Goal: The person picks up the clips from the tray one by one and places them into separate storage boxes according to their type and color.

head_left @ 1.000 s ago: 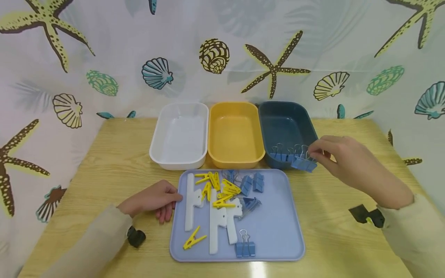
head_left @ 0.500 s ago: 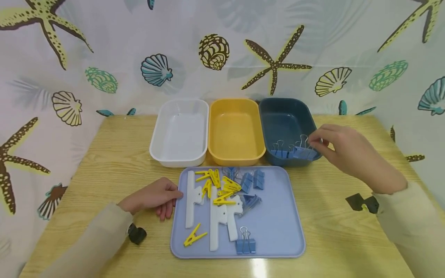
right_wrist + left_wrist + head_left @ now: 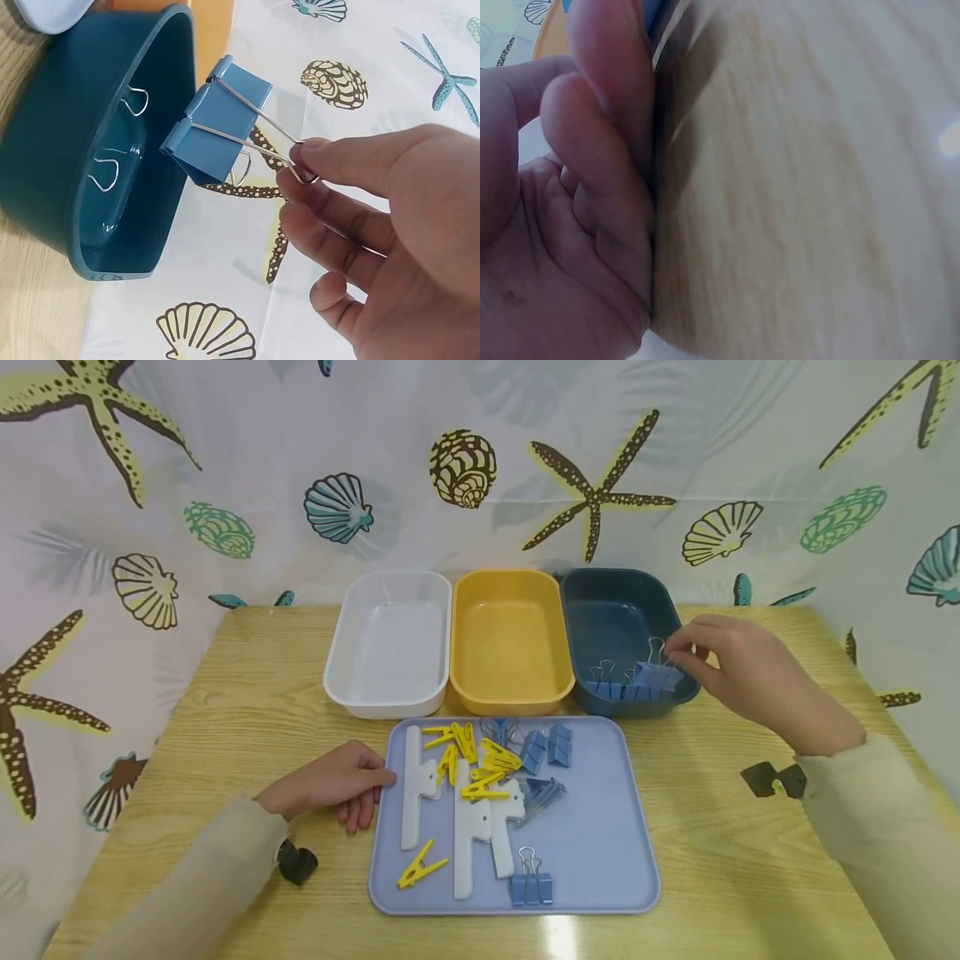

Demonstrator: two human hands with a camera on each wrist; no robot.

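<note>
My right hand [image 3: 738, 672] pinches a blue binder clip [image 3: 230, 112] by a wire handle, thumb against fingers. In the head view, the clip hangs at the near right part of the dark teal bin [image 3: 615, 593], over other blue binder clips [image 3: 603, 690] inside. Wire handles of clips in the bin show in the right wrist view. At the left edge of the lavender tray [image 3: 592, 877], my left hand [image 3: 330, 785] rests on the table, touching the rim. Its fingers lie loosely bent in the left wrist view [image 3: 604, 142].
On the tray lie white board-like clips [image 3: 411, 793], several yellow clothespins [image 3: 422, 864] and more blue binder clips [image 3: 531, 889]. A white bin [image 3: 390, 647] and a yellow bin [image 3: 512, 647] stand left of the teal one. A patterned cloth [image 3: 285, 435] hangs behind.
My right hand has moved away from me and brought the binder clip from the teal bin's near rim further over it. The left hand stays in place; the head view tilts slightly.
</note>
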